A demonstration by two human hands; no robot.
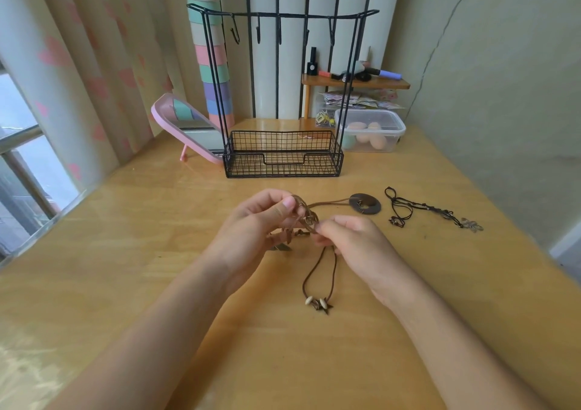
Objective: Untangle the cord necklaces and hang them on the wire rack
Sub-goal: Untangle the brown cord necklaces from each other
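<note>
At the centre of the wooden table (141, 227), the knot of brown cord necklaces (307, 218) is held just above the surface between both hands. The left hand (261, 218) pinches the upper part of the knot between thumb and curled fingers. The right hand (355, 240) pinches a single strand at the knot's lower right edge with its fingertips. One cord runs from the knot to a dark disc pendant (364, 203) lying flat on the table. A second cord hangs down as a loop ending in a shell-and-star pendant (317, 304) near the person. Further pieces below the left hand are too blurred to identify. A black necklace (434, 210) lies well apart to the right and appears to be free of the knot. The wire rack (283, 158) stands beyond the hands, and its hooks (235, 35) carry nothing. The step in hand is judged to be untangling; no hanging has been done. The next move calls for the left hand to anchor the knot while the right hand draws its strand out. Slack must be fed in so the knot does not tighten. A freed necklace then requires a reach forward and up to a hook.
</note>
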